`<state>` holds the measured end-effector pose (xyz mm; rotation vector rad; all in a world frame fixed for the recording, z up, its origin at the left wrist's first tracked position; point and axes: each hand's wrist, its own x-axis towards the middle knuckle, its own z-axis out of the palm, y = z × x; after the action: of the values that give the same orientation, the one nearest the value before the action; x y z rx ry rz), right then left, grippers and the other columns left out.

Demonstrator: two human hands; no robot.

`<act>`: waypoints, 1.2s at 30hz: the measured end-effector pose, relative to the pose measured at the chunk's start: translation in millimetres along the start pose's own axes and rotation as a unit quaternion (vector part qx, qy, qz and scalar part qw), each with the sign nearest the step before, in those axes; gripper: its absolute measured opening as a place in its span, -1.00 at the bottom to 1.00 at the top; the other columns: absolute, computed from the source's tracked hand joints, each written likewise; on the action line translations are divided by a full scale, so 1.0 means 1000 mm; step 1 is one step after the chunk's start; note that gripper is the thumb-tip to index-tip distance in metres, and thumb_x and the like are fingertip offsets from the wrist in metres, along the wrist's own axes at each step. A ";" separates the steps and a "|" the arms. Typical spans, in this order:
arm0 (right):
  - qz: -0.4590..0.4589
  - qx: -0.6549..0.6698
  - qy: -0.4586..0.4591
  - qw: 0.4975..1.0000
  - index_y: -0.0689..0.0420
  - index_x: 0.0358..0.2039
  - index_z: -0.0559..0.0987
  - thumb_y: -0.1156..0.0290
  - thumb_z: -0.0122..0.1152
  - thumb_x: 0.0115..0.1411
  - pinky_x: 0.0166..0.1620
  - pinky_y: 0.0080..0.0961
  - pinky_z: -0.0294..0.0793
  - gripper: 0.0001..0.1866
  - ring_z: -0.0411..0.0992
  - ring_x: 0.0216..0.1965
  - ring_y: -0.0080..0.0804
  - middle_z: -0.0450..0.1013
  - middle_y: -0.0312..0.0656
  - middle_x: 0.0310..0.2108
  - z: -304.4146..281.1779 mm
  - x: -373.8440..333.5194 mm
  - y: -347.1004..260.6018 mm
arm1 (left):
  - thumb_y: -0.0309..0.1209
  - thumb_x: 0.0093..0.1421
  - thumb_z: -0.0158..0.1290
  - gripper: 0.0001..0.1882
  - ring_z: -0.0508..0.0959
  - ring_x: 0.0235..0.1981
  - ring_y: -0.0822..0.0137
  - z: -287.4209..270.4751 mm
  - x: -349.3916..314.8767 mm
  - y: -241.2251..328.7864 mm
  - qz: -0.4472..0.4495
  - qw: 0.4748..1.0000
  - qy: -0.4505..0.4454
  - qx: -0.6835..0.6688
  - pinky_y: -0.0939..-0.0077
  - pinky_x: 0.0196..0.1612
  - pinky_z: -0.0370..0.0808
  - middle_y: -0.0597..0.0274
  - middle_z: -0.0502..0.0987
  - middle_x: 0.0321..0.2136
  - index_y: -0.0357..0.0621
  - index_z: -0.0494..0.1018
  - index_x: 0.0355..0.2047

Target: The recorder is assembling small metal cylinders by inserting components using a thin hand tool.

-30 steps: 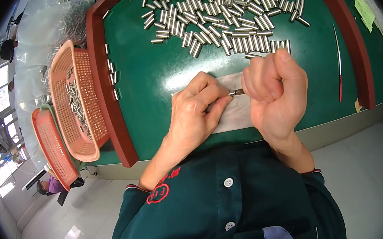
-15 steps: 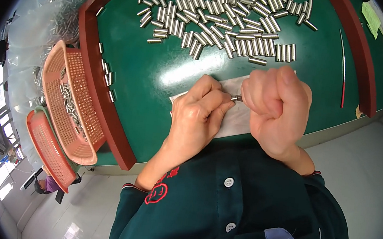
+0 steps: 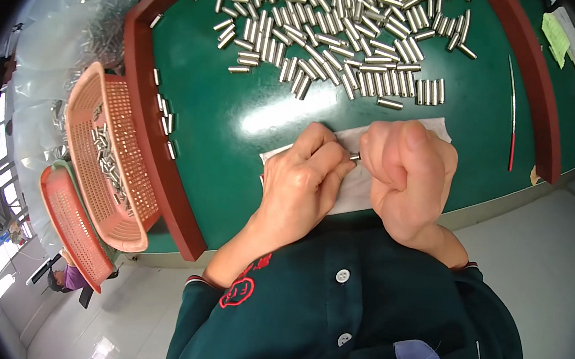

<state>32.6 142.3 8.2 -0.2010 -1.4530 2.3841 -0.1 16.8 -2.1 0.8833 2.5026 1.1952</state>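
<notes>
A short bit of shiny metal pin (image 3: 354, 157) shows between my two hands, over a whitish cloth (image 3: 348, 198) on the green table. My left hand (image 3: 301, 184) pinches it with thumb and fingertips, which hide most of its length. Curled into a fist, my right hand (image 3: 407, 174) sits against the other end. What lies inside that fist is hidden. Beyond the hands spreads a large heap of metal pins (image 3: 330, 40), some lined up side by side at the near edge, with a single pin (image 3: 389, 104) lying nearest the cloth.
A dark red wooden rim (image 3: 154, 144) borders the table at left, with several pins along it; another rim (image 3: 532, 86) stands at right. A thin red-ended tool (image 3: 513, 126) lies near it. Pink baskets (image 3: 129, 156) and plastic bags (image 3: 53, 71) are at far left.
The view has shifted slightly, so the table's contents sit a little lower. Both hands keep their grip, and less of the metal shows between them.
</notes>
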 end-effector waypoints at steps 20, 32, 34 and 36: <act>0.013 0.182 -0.007 0.983 0.00 -0.84 0.03 0.27 -0.38 0.21 -0.65 -0.61 -0.15 -0.55 -0.23 -0.78 -0.64 -0.08 -0.43 -0.86 -0.021 -0.002 -0.015 | -0.49 -0.15 0.15 -0.87 0.25 -0.75 0.38 -0.010 0.030 -0.015 -0.045 0.967 0.198 0.155 0.51 -0.66 0.19 0.24 0.25 -0.76 -0.22 0.43 -0.57; 0.019 0.179 0.024 0.983 0.01 -0.84 0.04 0.30 -0.38 0.20 -0.68 -0.63 -0.16 -0.56 -0.21 -0.80 -0.65 -0.06 -0.42 -0.87 -0.020 0.005 -0.008 | -0.55 -0.15 0.15 -0.90 0.26 -0.78 0.33 0.007 -0.002 0.013 -0.090 0.995 0.002 0.031 0.48 -0.68 0.21 0.20 0.29 -0.78 -0.23 0.42 -0.61; 0.029 0.163 0.030 0.986 0.02 -0.84 0.04 0.32 -0.37 0.20 -0.70 -0.64 -0.17 -0.56 -0.21 -0.80 -0.66 -0.06 -0.42 -0.87 -0.018 0.005 -0.006 | -0.55 -0.15 0.15 -0.89 0.26 -0.78 0.33 0.009 -0.003 0.011 -0.076 0.997 0.003 0.033 0.47 -0.67 0.21 0.21 0.29 -0.78 -0.23 0.41 -0.63; 0.036 0.159 0.030 0.986 0.02 -0.84 0.04 0.32 -0.36 0.20 -0.70 -0.64 -0.17 -0.56 -0.21 -0.80 -0.66 -0.06 -0.42 -0.87 -0.017 0.005 -0.006 | -0.55 -0.16 0.15 -0.90 0.26 -0.78 0.33 0.009 -0.003 0.010 -0.067 0.997 0.012 0.021 0.48 -0.67 0.21 0.22 0.29 -0.77 -0.23 0.42 -0.63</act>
<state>33.9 160.8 6.4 -0.2457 -1.0359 2.6009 10.6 25.9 -0.6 0.7014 2.5693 1.1190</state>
